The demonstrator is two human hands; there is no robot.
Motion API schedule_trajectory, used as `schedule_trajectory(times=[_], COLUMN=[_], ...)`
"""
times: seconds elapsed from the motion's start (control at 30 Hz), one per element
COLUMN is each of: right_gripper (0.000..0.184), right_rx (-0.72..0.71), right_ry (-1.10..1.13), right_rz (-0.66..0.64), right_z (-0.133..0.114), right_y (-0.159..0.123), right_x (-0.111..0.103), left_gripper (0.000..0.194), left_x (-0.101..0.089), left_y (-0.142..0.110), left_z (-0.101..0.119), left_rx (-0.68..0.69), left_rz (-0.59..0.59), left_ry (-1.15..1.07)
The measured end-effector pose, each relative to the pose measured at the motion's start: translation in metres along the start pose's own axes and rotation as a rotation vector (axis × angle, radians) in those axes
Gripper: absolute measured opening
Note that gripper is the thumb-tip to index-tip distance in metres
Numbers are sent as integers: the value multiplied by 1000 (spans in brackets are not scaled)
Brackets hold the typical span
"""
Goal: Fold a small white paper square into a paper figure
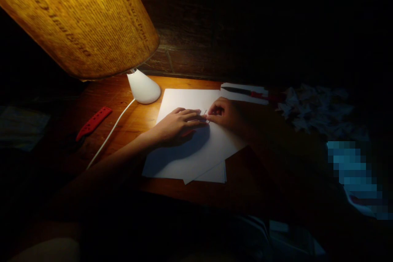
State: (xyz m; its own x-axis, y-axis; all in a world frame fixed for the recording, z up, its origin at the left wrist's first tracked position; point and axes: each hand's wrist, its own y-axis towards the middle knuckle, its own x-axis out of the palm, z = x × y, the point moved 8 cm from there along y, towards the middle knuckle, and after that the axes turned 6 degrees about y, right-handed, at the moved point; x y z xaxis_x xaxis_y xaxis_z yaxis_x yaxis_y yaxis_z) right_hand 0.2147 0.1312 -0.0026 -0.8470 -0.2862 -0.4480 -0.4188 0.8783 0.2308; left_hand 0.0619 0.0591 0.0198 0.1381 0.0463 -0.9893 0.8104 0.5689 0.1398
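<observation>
My left hand (pixel 179 123) lies flat on a white sheet of paper (pixel 196 151), fingers stretched towards the right. Close by its fingertips, my right hand (pixel 225 114) rests on the same sheet with thumb and forefinger pinched together. A thin dark line shows at the pinch, but what the fingers hold is too small to make out. The top sheet lies at an angle over more paper (pixel 215 175), whose corner sticks out at the front.
A lit lamp (pixel 143 86) with a printed shade stands at the left, its white cord running forward. A red knife sheath (pixel 93 123) lies beside the cord. Behind my right hand, a knife (pixel 238 90) rests on paper. Folded paper pieces (pixel 316 108) are heaped at the right.
</observation>
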Motion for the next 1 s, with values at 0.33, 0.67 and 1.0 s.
schedule_trajectory(times=[0.33, 0.67, 1.0], right_gripper=[13, 18, 15], right_rx=[-44, -26, -22], right_ry=[7, 18, -4], right_rz=[11, -62, -84], right_z=[-4, -6, -8], right_y=[-4, -2, 0], right_x=[4, 4, 2], left_gripper=[56, 47, 50], left_x=[-1, -2, -2], left_y=[3, 3, 4], left_z=[2, 0, 2], left_rx=[-27, -28, -28], left_rz=[-20, -31, -24], left_ry=[6, 21, 49])
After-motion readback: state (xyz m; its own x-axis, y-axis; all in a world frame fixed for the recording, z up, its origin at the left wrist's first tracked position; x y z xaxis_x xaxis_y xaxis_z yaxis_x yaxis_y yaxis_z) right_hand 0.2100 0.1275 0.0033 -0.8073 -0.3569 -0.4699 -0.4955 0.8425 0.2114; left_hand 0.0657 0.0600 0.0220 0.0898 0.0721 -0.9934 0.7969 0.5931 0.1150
